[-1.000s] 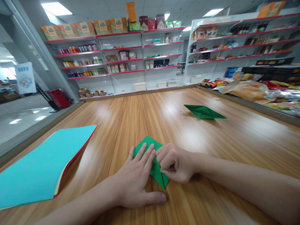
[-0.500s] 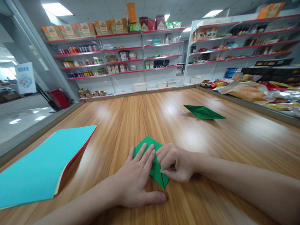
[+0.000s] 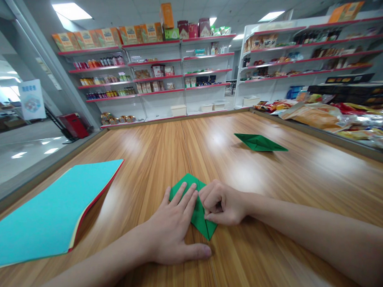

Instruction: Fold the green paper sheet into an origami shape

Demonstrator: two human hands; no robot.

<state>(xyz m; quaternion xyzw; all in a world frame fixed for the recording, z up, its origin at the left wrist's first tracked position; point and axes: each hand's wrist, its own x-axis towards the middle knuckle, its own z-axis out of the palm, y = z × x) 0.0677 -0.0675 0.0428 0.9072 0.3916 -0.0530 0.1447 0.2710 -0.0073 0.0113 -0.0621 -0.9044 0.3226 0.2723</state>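
Note:
A folded piece of green paper (image 3: 199, 220) lies flat on the wooden table in front of me, with crease lines showing near its right edge. My left hand (image 3: 172, 228) rests on it palm down, fingers spread and thumb out to the right. Curled into a fist, my right hand (image 3: 224, 203) presses against the paper's right edge; no object shows in its fingers. Part of the sheet is hidden beneath both hands. Farther back to the right stands a green folded paper boat shape (image 3: 261, 143), touched by neither hand.
A stack of coloured paper (image 3: 58, 211), turquoise on top, lies at the left of the wooden table (image 3: 154, 149). Packaged goods (image 3: 319, 116) are heaped beyond the right edge. Stocked shelves (image 3: 158, 78) stand behind, and a red box (image 3: 74, 125) is on the floor at left.
My right fist has shifted slightly up along the paper's right edge. The left hand and the green paper stay in place.

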